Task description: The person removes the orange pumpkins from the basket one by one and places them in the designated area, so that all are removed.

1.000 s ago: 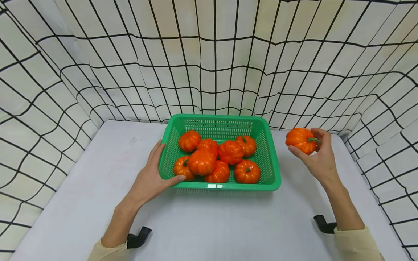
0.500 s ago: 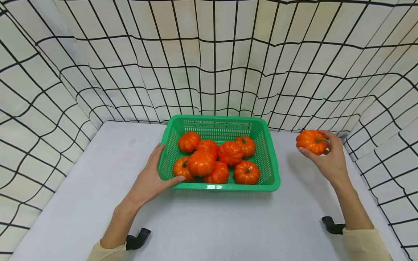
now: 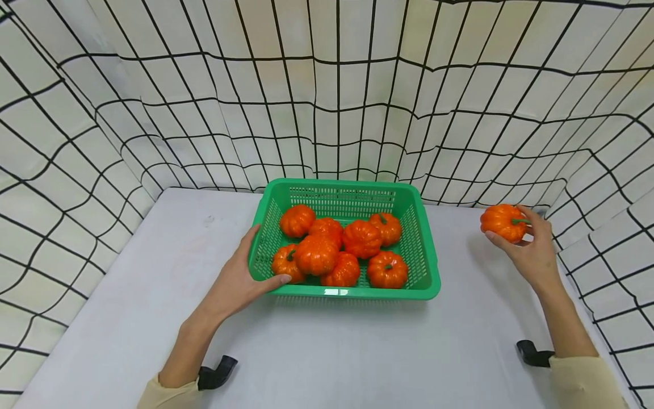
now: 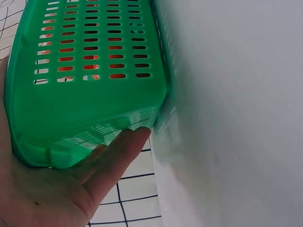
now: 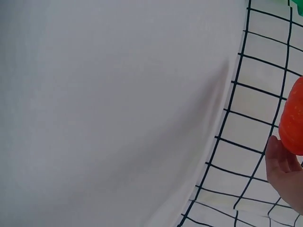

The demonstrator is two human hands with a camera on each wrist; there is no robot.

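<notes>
The right hand [image 3: 536,250] is grasping a single orange pumpkin [image 3: 502,222] between thumb and fingers, its green stem [image 3: 521,221] pointing toward the palm. This pumpkin is hanging above the far right part of the white table [image 3: 347,352], well apart from the green basket [image 3: 378,293]; its shadow is falling on the surface below, and no contact with the table is showing. In the right wrist view it is appearing only in part, at the frame's edge.

The left hand [image 3: 237,284] is gripping the basket's near left corner, the thumb lying over the near rim and the fingers spreading along the outside of the left wall, as the left wrist view is confirming. The basket is standing upright on the table.

Eight further pumpkins [image 3: 361,238] are lying inside the basket, several of them touching and one sitting on top of others toward the near left.

On progress: one pumpkin is outside the basket and eight are occupying it. In this inspector's judgement, the handling of the held pumpkin is standing incomplete, since it is resting neither in the basket nor on the table. No other loose pumpkin is showing on the table. A white backdrop with black grid lines [image 3: 352,85] is enclosing the area.
</notes>
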